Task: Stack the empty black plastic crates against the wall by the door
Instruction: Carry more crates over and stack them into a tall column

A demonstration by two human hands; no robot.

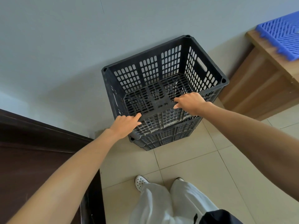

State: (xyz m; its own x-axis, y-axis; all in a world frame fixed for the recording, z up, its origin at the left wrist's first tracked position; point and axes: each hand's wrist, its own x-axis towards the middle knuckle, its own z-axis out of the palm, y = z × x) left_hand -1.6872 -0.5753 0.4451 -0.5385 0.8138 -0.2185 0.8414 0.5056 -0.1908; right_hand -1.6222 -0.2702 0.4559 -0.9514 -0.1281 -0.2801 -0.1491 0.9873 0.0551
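The grey wall (56, 46) fills the upper view, with the dark brown door (32, 151) at the left and pale tiled floor (210, 175) below; a wooden cabinet (258, 81) stands at the right, carrying one blue slatted plastic panel (281, 34). Two black plastic crates are in view, both empty as far as can be seen; the top crate (150, 73) sits on the lower crate (165, 138), its far side close against the wall, just beside the door frame. It appears slightly askew on the one beneath, so I judge it is being seated or squared up, not yet released. The hands are apart, both on the top crate's near rim; the left hand (125, 126) grips the near left corner; the right hand (190, 102) curls its fingers over the rim further right. No other crates show, so whether more remain cannot be told. Two white shoes (140, 182) stand on the tiles below.
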